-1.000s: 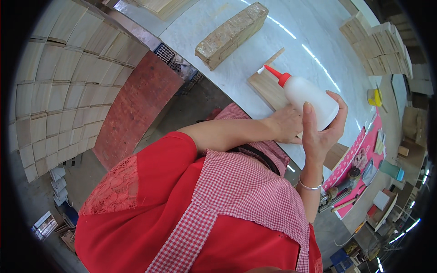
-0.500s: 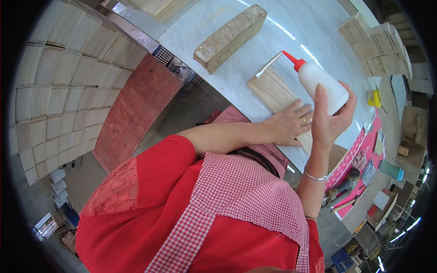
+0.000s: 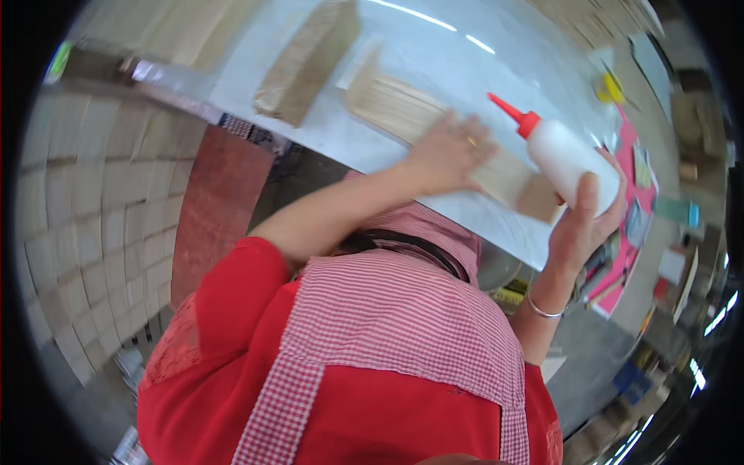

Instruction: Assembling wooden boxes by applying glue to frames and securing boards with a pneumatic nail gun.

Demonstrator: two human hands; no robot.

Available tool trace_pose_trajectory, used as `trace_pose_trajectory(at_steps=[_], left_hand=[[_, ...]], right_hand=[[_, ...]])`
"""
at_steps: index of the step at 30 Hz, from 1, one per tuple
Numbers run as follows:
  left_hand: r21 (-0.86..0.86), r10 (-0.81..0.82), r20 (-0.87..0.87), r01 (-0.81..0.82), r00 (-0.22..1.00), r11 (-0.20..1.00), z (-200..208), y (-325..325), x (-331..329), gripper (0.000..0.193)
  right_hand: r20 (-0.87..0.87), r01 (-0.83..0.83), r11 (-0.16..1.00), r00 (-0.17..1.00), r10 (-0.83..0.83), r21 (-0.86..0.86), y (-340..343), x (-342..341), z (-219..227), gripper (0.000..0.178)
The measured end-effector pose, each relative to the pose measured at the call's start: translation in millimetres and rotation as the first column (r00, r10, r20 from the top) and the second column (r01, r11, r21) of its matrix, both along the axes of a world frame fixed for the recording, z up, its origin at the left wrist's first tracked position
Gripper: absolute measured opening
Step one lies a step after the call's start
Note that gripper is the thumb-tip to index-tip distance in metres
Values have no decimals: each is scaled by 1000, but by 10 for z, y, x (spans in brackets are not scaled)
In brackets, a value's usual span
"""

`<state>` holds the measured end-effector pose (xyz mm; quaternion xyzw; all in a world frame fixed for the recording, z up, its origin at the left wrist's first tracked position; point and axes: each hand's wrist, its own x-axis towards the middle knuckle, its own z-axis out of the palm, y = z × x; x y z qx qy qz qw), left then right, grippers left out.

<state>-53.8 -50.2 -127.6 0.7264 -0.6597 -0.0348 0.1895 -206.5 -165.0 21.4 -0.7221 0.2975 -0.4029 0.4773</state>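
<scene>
My right hand (image 3: 585,221) is wrapped round a white squeeze bottle (image 3: 570,159) with a long red nozzle. The bottle is tilted, its nozzle aimed up and left above the worktable. A thin pale wooden board (image 3: 395,107) lies on the table in front of me. Over its middle rests my left hand (image 3: 453,153), fingers spread and somewhat blurred, a ring on one of them. Near the board's right end is a small browner wooden patch (image 3: 537,198); I cannot tell whether it is a separate piece. Left of the board lies a long tape-wrapped block (image 3: 310,62).
The shiny pale worktable (image 3: 434,54) runs across in front of me. Stacked wooden boards (image 3: 101,209) fill the left side, beside a reddish-brown panel (image 3: 221,201). On the right are a yellow tape roll (image 3: 610,88), a pink mat (image 3: 639,174) with tools and a teal container (image 3: 676,210).
The view has swung, so the table and block appear farther left. My left hand has shifted along the board and smears with motion. The bottle stays in my right hand.
</scene>
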Motion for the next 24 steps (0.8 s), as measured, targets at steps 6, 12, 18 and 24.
trace_pose_trajectory(at_steps=[6, 12, 18, 24], left_hand=[[2, 8, 91, -8, 996, 1000, 58, 41, 383, 78], [44, 14, 146, -20, 989, 999, 94, 28, 339, 78], [47, 11, 138, -17, 990, 999, 124, 22, 347, 78], [72, 23, 153, -34, 988, 997, 145, 16, 334, 79]], right_hand=[[18, 259, 965, 966, -258, -36, -287, -1044, 67, 56], [-66, 201, 974, 976, -208, -104, -253, -1354, -39, 57], [-186, 147, 965, 964, -189, -220, -279, -1303, -38, 53], [-182, 128, 961, 967, -175, -243, -356, -1195, 4, 46]])
